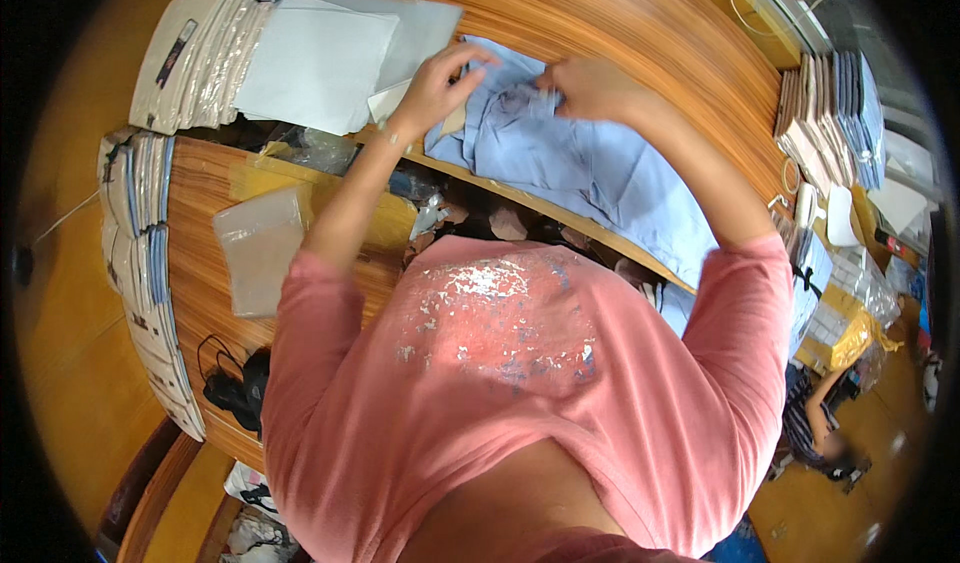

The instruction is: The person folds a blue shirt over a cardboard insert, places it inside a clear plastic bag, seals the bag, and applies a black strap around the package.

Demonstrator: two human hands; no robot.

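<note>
A light blue shirt (540, 148) lies rumpled along the near edge of the wooden table, and part of it hangs over that edge. My right hand (595, 88) has its fingers closed on the bunched cloth at the shirt's upper part. My left hand (445, 85) hovers at the shirt's left end, thumb and fingers curved and apart, with nothing visible between them. A piece of tan card (455, 120) shows beside the cloth under this hand. White sheets (318, 63) lie just left of it.
Packed garments (185, 58) stand stacked at the far left. More bagged clothes (135, 213) line the left table's edge, near a clear plastic bag (262, 248). Folded garments (825, 123) stand at the right. Another person (815, 423) is at the lower right.
</note>
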